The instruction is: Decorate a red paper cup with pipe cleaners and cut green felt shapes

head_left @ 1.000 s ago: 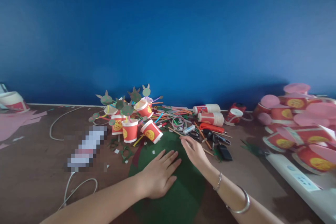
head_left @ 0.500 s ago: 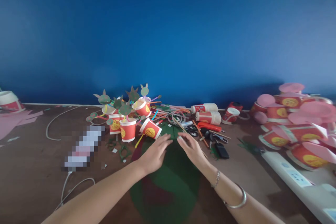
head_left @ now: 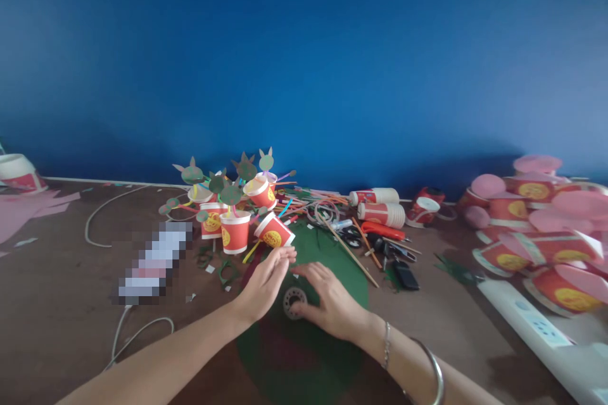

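My left hand (head_left: 266, 283) hovers over the dark green sheet (head_left: 327, 323), fingers stretched and lying together, holding nothing. Facing it is my right hand (head_left: 330, 300), its fingers extended and the thumb spread away from them. That thumb overlaps the edge of a small pale ring with round holes (head_left: 294, 301), like the core of a tape roll; I cannot tell whether the thumb presses on it. Just beyond my left fingertips lies a tipped red-and-white paper cup (head_left: 273, 231). An upright paper cup (head_left: 235, 232) with a green animal-head cutout (head_left: 232, 195) stands beside it.
Pink-decorated cups (head_left: 517, 209) and a white power strip (head_left: 527, 316) occupy the right side. Stacked cups (head_left: 381, 215), an orange-handled tool (head_left: 382, 230) and black keys (head_left: 405, 274) lie behind my right hand. A pixelated phone (head_left: 154, 262) with a cable is at left.
Both hands have shifted slightly left, and my right hand has turned more sideways with its thumb apart. The pale ring has come into view between them. A thin stick on the right shows more fully.
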The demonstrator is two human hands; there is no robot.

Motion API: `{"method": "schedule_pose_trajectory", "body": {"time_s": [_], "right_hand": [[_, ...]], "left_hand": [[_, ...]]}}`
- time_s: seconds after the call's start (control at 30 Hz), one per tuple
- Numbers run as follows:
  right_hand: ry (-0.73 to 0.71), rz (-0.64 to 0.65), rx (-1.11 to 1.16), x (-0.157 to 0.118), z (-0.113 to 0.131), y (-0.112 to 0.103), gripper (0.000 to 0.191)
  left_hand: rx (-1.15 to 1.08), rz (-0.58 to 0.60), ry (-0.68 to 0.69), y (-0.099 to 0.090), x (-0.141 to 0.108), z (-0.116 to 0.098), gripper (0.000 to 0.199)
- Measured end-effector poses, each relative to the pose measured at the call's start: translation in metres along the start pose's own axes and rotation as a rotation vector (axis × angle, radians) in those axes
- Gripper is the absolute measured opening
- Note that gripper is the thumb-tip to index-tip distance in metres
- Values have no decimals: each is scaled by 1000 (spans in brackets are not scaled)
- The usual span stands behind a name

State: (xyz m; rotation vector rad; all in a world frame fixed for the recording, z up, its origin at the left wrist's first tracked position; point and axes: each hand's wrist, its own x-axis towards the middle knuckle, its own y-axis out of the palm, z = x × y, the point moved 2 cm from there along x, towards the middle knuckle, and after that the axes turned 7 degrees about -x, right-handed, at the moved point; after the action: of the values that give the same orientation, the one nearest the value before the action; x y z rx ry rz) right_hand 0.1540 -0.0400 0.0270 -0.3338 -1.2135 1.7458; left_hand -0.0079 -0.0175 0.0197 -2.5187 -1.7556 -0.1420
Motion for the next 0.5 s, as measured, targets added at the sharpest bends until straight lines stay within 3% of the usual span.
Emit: {"method": "schedule_pose_trajectory", "body": {"time_s": [0.07,0.17,0.23,0.37,0.5], "right_hand": [[100,-108,-25,4,-17,-8,21],[221,-177,-133,10,-47,-20,15],[241,-163,-229,15,-64,-26,14],[346,-179,-424,26,-84,-42,16],[476,-183,-532,35,-94,-51,16]], "left_hand": [[206,63,50,0,-8,-2,47],[527,199,109,3,-17,0,89],[672,242,120,4,-19,3,101],[731,212,153,4,-19,6,74],[689,204,206,1,-22,7,64]]}}
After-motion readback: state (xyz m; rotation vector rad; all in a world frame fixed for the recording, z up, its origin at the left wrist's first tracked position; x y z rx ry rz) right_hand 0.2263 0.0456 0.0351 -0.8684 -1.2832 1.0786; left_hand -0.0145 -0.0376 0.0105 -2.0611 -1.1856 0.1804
